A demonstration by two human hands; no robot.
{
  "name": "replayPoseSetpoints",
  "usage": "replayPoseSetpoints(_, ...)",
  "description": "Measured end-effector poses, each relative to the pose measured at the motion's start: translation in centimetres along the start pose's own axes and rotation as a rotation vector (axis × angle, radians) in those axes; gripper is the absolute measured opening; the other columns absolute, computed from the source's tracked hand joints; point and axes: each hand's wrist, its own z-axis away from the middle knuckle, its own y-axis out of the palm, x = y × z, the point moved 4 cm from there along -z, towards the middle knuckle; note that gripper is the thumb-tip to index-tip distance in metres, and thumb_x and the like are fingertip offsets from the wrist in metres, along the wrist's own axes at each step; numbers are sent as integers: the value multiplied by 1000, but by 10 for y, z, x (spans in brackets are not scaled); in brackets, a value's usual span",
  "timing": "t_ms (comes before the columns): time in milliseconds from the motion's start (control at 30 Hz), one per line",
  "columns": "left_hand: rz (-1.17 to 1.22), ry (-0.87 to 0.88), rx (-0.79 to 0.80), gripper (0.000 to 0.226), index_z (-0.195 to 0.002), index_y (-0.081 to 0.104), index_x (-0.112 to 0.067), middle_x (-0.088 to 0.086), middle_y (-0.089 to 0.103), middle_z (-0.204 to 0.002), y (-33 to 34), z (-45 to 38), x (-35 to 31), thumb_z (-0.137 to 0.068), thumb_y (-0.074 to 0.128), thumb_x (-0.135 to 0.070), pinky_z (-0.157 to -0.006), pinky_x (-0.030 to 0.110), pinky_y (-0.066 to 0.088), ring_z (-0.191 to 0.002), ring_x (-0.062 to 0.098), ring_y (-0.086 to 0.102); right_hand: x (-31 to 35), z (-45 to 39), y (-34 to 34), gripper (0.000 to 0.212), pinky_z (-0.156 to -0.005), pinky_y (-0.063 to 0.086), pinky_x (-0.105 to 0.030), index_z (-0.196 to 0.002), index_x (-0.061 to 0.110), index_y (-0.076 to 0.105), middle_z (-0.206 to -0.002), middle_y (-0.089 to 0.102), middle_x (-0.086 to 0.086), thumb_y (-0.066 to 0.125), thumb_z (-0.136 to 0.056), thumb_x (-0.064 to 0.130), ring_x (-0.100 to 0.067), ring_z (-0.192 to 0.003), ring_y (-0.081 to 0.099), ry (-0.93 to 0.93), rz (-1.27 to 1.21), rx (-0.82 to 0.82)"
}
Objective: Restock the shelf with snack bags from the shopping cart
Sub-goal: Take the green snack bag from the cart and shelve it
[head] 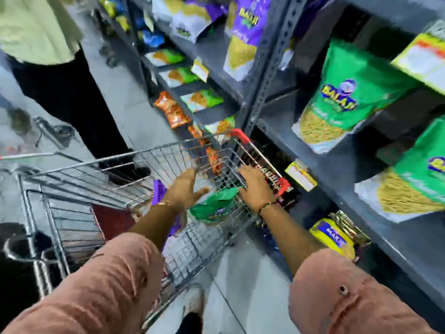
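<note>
A wire shopping cart (134, 162) stands against the shelf. Inside it lies a green snack bag (214, 207), with a purple bag (158, 190) to its left. My left hand (185, 189) hangs over the cart with its fingers spread and its thumb at the green bag's upper edge. My right hand (255, 186) reaches in beside the cart's red-ended handle (283, 184), fingers stretched out, touching the green bag's right corner. The bag lies between both hands, and neither hand is closed around it. The picture is blurred by motion.
A grey metal shelf (337, 189) on the right holds green snack bags (346, 97), purple bags (245, 27) and yellow packs (334, 237). Orange packets (172, 109) hang at the shelf's front. Another person (60, 88) stands at the left beside a second cart (31, 155).
</note>
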Motion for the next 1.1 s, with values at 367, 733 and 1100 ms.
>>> replayPoseSetpoints(367,101,-193,-129,24,-102,73,-9,23,74,-99,72,10,50,-80,64,-3,-81,35,50,-94,34,69,-49,-27,62,45,-98,48,-40,-113,20,67,-121,65,-13,51,-78,-3,-33,-112,58,164,105,190)
replayPoseSetpoints(733,496,-195,-521,6,-78,74,-13,22,74,-82,-20,-15,-20,-75,75,-18,-80,42,56,-79,31,68,-21,-18,-60,12,-63,45,-28,-84,15,71,-72,69,-5,70,-80,26,-14,-62,58,220,-362,-330)
replayPoseSetpoints(1100,651,405,-850,36,-96,68,-5,23,72,-91,-159,-11,-290,-80,64,-37,-80,38,50,-85,33,66,49,69,-332,22,-55,21,-23,-77,7,66,-64,61,-13,58,-90,23,-18,-63,46,-53,-401,-1130)
